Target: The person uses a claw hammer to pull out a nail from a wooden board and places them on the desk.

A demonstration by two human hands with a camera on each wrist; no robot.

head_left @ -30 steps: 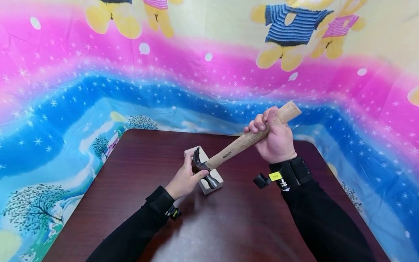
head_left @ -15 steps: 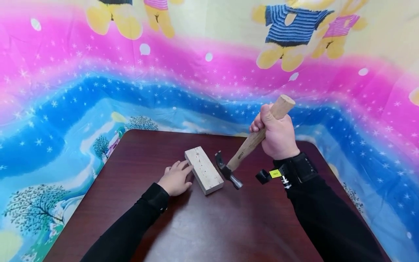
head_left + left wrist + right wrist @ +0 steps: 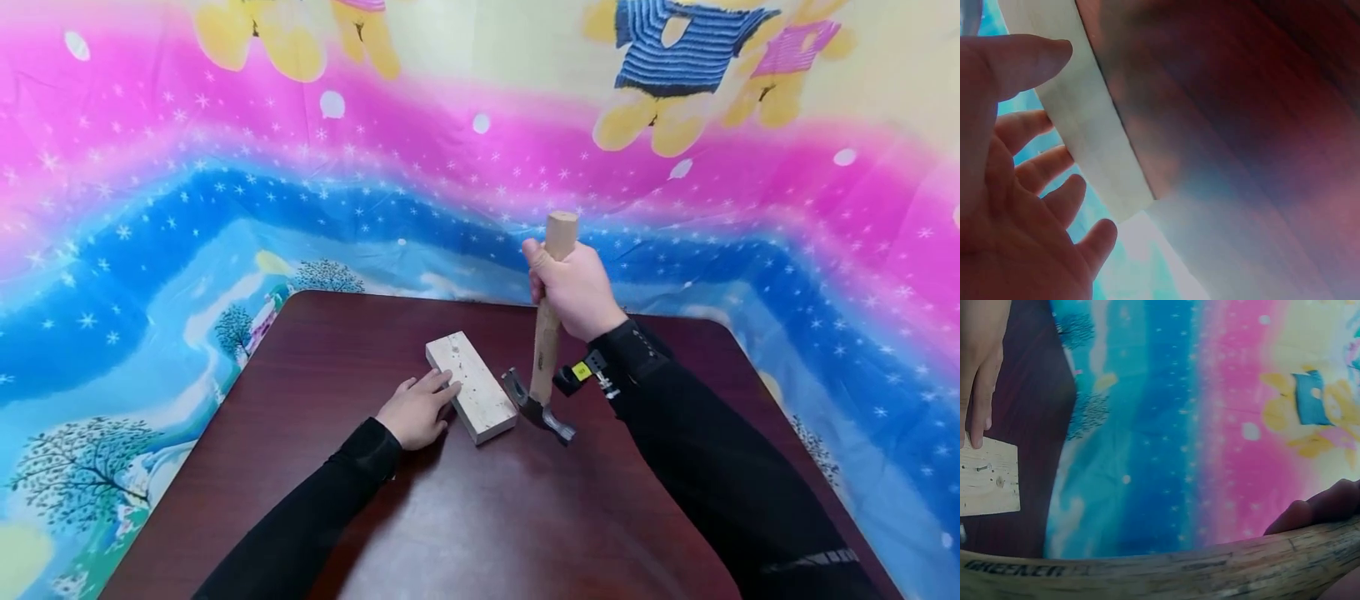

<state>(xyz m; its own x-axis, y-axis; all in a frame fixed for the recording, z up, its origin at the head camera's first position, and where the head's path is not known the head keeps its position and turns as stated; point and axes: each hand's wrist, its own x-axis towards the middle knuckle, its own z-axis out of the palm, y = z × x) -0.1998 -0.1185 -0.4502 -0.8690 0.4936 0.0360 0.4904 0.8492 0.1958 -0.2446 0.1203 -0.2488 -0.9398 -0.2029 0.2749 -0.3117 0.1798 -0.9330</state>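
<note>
Over a glossy red-brown table [image 3: 667,508], the right hand [image 3: 576,287] has fingers wrapped round a claw hammer [image 3: 545,350], head down beside a wooden block [image 3: 483,390]; the left hand [image 3: 415,414] touches the block, fingers spread. Behind hangs snowflake-printed cloth [image 3: 465,204].

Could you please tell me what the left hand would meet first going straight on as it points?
Most likely the wooden block; the left hand overlaps its edge in the head view, seemingly touching.
</note>
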